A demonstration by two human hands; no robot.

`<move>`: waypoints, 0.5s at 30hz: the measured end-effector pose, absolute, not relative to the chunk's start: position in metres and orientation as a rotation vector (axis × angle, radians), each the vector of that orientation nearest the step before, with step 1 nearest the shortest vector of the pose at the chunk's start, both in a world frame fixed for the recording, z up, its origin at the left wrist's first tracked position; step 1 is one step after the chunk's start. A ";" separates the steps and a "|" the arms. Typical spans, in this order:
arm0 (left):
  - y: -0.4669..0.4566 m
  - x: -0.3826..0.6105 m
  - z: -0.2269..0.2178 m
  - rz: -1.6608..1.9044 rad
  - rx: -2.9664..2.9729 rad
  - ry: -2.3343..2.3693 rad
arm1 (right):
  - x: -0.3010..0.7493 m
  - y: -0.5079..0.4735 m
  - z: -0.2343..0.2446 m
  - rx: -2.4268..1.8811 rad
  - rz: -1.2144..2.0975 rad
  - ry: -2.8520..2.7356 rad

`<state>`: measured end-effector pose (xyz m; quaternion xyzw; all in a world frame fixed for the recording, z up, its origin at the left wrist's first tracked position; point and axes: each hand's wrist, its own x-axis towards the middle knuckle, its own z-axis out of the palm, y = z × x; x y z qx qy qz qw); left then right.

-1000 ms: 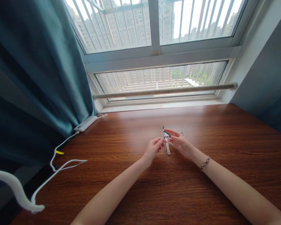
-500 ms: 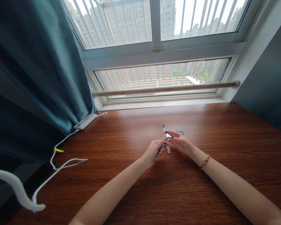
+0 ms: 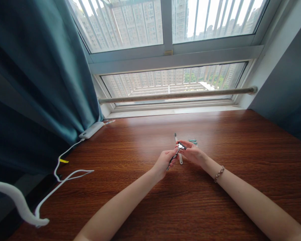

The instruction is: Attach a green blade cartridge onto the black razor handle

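Above the table, a black and silver razor [image 3: 174,156] is held at a slant, its head up and to the right. My left hand [image 3: 164,160] is closed round the handle. The fingers of my right hand [image 3: 192,150] grip the razor's head, thumb on the near side. Beneath the hands lies a white toothbrush [image 3: 181,160] with dark bristles; its middle is hidden by my fingers. Just beyond my right hand, small teal-green pieces [image 3: 192,140] rest on the wood, partly covered by the hand, too small to name.
The brown wooden table [image 3: 130,140] reaches back to the window sill, where a metal rail [image 3: 178,96] crosses. A white power strip [image 3: 91,130] with a white cable [image 3: 56,167] lies at the left by the blue curtain [image 3: 52,67]. A thick white curved tube [image 3: 17,201] stands at near left.
Almost nothing differs. The razor and my fingers on it have shifted very slightly; both hands keep their hold.
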<state>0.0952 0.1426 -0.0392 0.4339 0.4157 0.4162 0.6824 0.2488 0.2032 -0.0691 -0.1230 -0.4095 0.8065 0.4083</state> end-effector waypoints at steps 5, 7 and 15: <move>0.143 0.095 -0.038 0.928 0.955 0.944 | 0.249 0.202 -0.067 -0.347 2.020 -1.054; 0.142 0.096 -0.037 0.933 0.958 0.955 | 0.249 0.201 -0.066 -0.362 2.016 -1.056; 0.143 0.093 -0.039 0.918 0.931 0.980 | 0.252 0.207 -0.075 -0.341 1.999 -0.966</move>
